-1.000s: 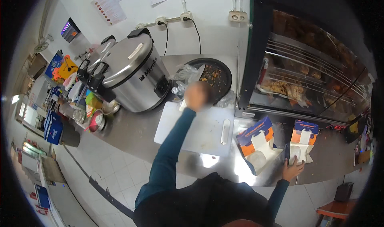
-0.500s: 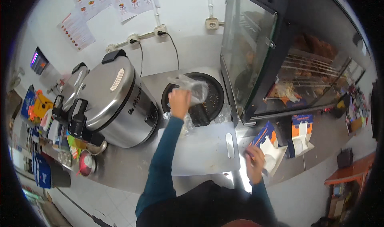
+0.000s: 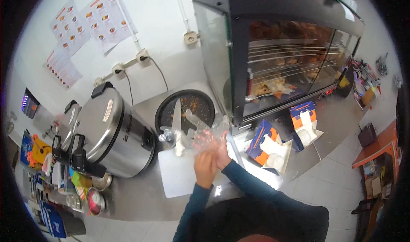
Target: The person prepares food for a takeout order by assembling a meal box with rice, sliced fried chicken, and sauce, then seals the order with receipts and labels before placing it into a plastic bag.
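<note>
My left hand (image 3: 206,167) is closed, pinching the cuff of a clear plastic glove (image 3: 205,137). The glove covers part of my right hand (image 3: 222,154), whose fingers stretch into it and show reddish through the film. Both hands meet above the right part of a white cutting board (image 3: 177,182). Just left of the glove lies a knife (image 3: 177,116), its blade reaching over a round black pan (image 3: 160,114) with brown crumbs in it. Crumpled clear plastic (image 3: 166,135) sits near the knife's pale handle.
A large steel rice cooker (image 3: 104,135) stands to the left. At the right is a glass-fronted food warmer (image 3: 239,62) with food on racks. Before it, two opened blue-and-orange cartons (image 3: 260,144) hold round white items. Several small items and bowls (image 3: 96,199) crowd the left counter.
My left hand has drawn the plastic glove back from over the pan. My right hand has left the cartons and entered the glove. The view has turned to the right.
</note>
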Available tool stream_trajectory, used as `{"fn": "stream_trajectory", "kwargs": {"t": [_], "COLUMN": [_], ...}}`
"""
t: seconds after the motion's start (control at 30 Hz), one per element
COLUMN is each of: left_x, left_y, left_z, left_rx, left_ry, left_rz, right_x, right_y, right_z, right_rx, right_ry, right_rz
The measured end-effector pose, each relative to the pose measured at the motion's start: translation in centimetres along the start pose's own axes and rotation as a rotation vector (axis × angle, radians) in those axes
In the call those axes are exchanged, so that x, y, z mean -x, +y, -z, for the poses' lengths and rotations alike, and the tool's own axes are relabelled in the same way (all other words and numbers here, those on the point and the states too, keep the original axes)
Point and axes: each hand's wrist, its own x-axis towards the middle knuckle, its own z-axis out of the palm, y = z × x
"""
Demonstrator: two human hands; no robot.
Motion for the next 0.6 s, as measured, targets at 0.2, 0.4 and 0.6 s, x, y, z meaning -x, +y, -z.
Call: {"fn": "stream_trajectory", "kwargs": {"t": [0.2, 0.4, 0.6], "left_x": [0.5, 0.8, -1.4], "left_y": [7.6, 7.7, -12.5], "left_z": [-3.1, -4.7, -8.8], "left_rx": [0.412, 0.537, -0.451], "left_ry": [-0.133, -0.266, -0.05], "left_rz": [0.141, -0.154, 0.189], "right_x": [2.4, 2.4, -2.5], "right_y": [-4.7, -11.1, -19.0], "right_z": [2.1, -3.4, -1.1], "right_rx": [-0.163, 0.65, 1.411], "right_ry": [-0.239, 0.331, 0.552], "right_rz": [-0.112, 0.581, 1.182]}}
